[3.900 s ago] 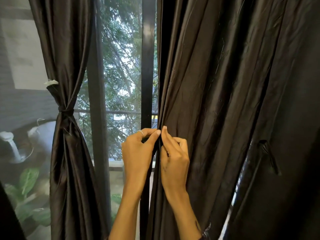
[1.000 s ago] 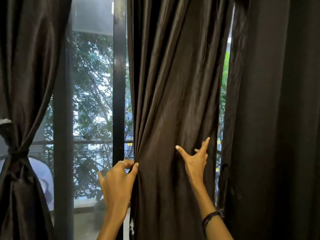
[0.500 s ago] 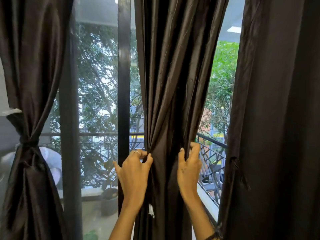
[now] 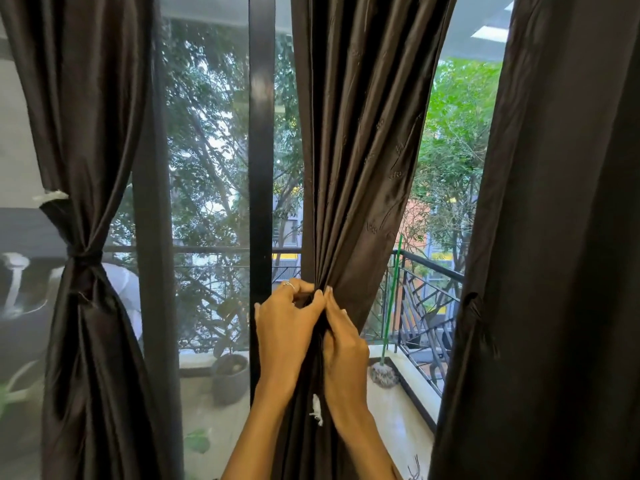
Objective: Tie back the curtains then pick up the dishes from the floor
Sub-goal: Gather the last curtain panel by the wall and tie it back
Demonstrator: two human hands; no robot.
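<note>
A dark brown middle curtain (image 4: 360, 150) hangs in front of me, bunched into a narrow waist at hand height. My left hand (image 4: 287, 327) grips the bunch from the left and my right hand (image 4: 343, 344) grips it from the right, fingertips meeting at the top. A small white tag (image 4: 317, 408) dangles from the fabric below my hands. The left curtain (image 4: 83, 133) is tied at its waist by a dark tie-back (image 4: 83, 259). The right curtain (image 4: 554, 237) hangs loose, its tie-back strap (image 4: 479, 317) dangling. No dishes are in view.
A black window frame post (image 4: 261, 150) stands just left of my hands. Outside on the balcony are a grey plant pot (image 4: 230, 377), a mop with a green handle (image 4: 382, 372) and a black metal railing (image 4: 426, 306), with trees behind.
My right hand has swept the middle curtain's right side in toward my left hand, gathering the fabric into a tight bunch. More of the balcony shows at the right.
</note>
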